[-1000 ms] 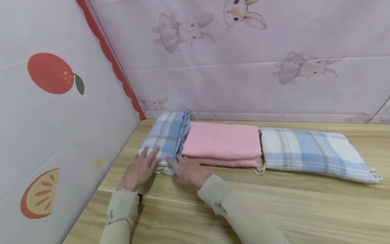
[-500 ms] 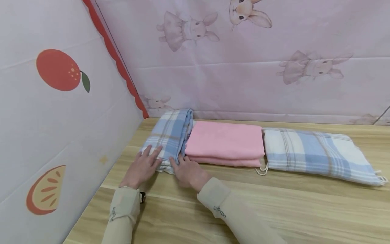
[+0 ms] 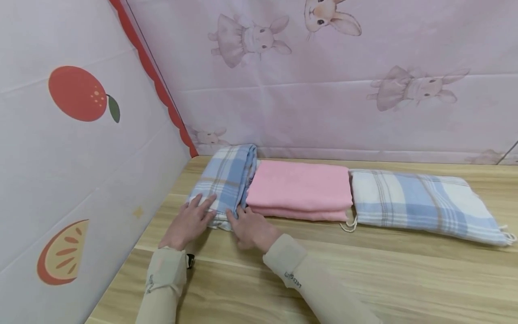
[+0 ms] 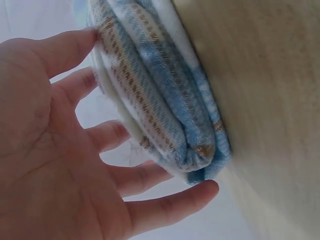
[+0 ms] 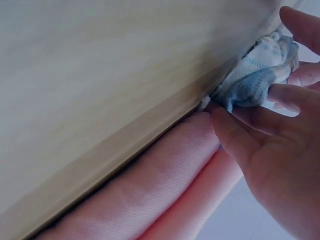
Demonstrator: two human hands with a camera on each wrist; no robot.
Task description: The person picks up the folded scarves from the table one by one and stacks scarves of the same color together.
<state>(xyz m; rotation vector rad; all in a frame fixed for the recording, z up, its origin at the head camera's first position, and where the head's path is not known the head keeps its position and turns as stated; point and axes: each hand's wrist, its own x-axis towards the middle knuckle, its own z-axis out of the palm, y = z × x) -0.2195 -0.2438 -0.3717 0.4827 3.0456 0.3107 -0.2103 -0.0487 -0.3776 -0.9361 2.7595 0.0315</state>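
A folded blue-and-white plaid scarf (image 3: 222,175) lies at the left end of the row on the table, its layered edge showing in the left wrist view. My left hand (image 3: 190,223) rests on its near left part with fingers spread and fairly straight. At the scarf's near right corner, my right hand (image 3: 255,228) touches it with extended fingers, some of them beside the folded pink cloth (image 3: 299,186). In the right wrist view the pink cloth (image 5: 145,195) runs up to the right hand (image 5: 280,140), and the scarf's edge (image 5: 255,82) lies among the fingers.
Right of the pink cloth lies another folded plaid scarf (image 3: 421,204) with fringe at its corners. The wooden table (image 3: 364,279) meets a pink rabbit-print backdrop (image 3: 323,112) behind and a white fruit-print wall (image 3: 121,180) on the left.
The head view has shifted slightly, so everything sits a little further right in the picture. Both hands stay at the left scarf, and the cloths keep their places.
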